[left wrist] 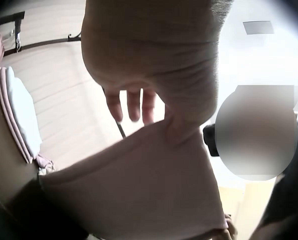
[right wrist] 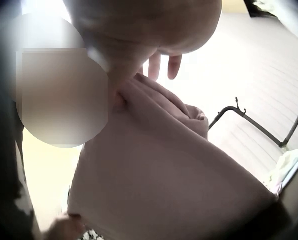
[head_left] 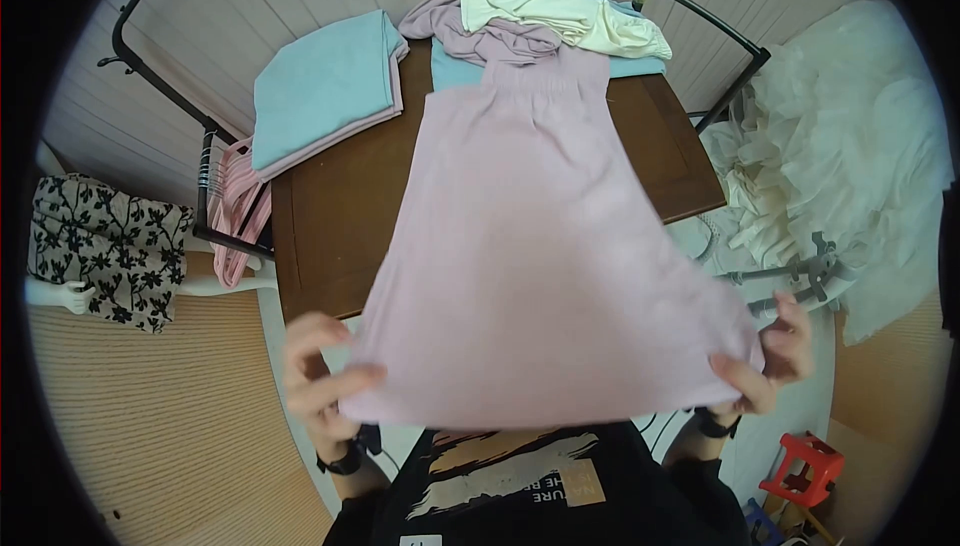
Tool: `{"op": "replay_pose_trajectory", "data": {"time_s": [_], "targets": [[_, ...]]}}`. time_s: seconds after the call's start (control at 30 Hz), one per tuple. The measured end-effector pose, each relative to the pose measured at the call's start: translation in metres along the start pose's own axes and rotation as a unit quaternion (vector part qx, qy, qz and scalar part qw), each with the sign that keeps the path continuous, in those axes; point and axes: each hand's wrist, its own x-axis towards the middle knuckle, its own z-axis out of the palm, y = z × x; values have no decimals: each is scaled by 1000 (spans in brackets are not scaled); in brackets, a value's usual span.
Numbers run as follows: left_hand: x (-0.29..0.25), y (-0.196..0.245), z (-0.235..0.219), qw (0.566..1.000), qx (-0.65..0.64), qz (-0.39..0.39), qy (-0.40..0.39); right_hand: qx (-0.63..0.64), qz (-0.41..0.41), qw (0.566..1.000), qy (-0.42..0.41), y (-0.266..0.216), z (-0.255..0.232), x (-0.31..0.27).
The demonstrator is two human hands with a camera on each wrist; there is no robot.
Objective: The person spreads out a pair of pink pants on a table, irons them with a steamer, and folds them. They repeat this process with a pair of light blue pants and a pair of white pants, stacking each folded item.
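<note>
A pale pink skirt (head_left: 540, 266) spreads from the table toward the person, its gathered waist at the far end and its wide hem raised in front of the body. At the hem's left corner my left hand (head_left: 325, 376) pinches the cloth between thumb and fingers. My right hand (head_left: 765, 366) pinches the opposite corner, so the hem hangs stretched between both hands. The left wrist view has the left thumb pressed on the fabric (left wrist: 139, 185), other fingers extended behind it. In the right wrist view the cloth (right wrist: 164, 165) falls in folds from the right hand (right wrist: 154, 30).
On the brown table (head_left: 340, 236) lie a folded blue and pink stack (head_left: 325, 86) and a heap with a cream garment (head_left: 560, 11). Pink hangers (head_left: 240, 206) hang from a dark rack (head_left: 160, 86). White tulle (head_left: 850, 146), a metal stand (head_left: 815, 271) and a red stool (head_left: 805, 468) are at right.
</note>
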Motion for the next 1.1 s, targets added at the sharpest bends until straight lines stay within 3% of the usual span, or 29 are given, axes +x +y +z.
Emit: {"op": "replay_pose_trajectory", "data": {"time_s": [0.03, 0.07, 0.1, 0.13, 0.2, 0.27, 0.33, 0.37, 0.47, 0.57, 0.7, 0.73, 0.77, 0.8, 0.87, 0.93, 1.0, 1.07, 1.1], "targets": [[0, -1, -6, 1000, 0, -3, -1, 93, 77, 989, -82, -3, -12, -3], [0, -3, -11, 993, -96, -23, -70, 184, 153, 957, -163, -3, -18, -2], [2, -4, -13, 971, -192, -44, -137, 229, 159, 933, -227, 3, -23, 3], [5, -5, -14, 970, -194, -49, -137, 230, 162, 931, -232, 9, -22, 0], [13, -10, -13, 968, -181, -96, -149, 403, 254, 851, -222, 22, -14, -9], [23, -30, -3, 962, -202, -121, -143, 407, 271, 841, -229, 34, -1, -17], [36, -40, 12, 949, -88, -277, -125, 177, 396, 859, -271, 43, 5, -33], [46, -51, 23, 954, -51, -271, -121, 139, 445, 835, -292, 51, 17, -34], [63, -74, 51, 908, -66, -413, -32, 140, 518, 799, -271, 76, 67, -37], [88, -100, 72, 893, -90, -438, 43, 157, 539, 797, -221, 106, 109, -33], [112, -143, 99, 893, -111, -434, 46, 102, 550, 796, -231, 136, 161, -39], [109, -151, 106, 893, -129, -427, 64, 28, 474, 844, -249, 142, 168, -43], [99, -157, 109, 900, -114, -414, 72, -48, 391, 881, -263, 146, 171, -48], [90, -156, 106, 900, -115, -414, 72, -48, 391, 881, -263, 148, 165, -54], [61, -145, 86, 916, 13, -400, 21, -80, 427, 876, -210, 143, 130, -68], [26, -134, 60, 873, -15, -486, -32, -23, 551, 781, -292, 137, 78, -87], [-3, -116, 40, 783, -106, -609, -77, 11, 592, 681, -431, 121, 42, -97], [-18, -97, 33, 730, -156, -645, -162, 120, 641, 591, -475, 106, 26, -113], [-21, -88, 37, 710, -179, -660, -172, 118, 642, 590, -476, 98, 24, -124]]}}
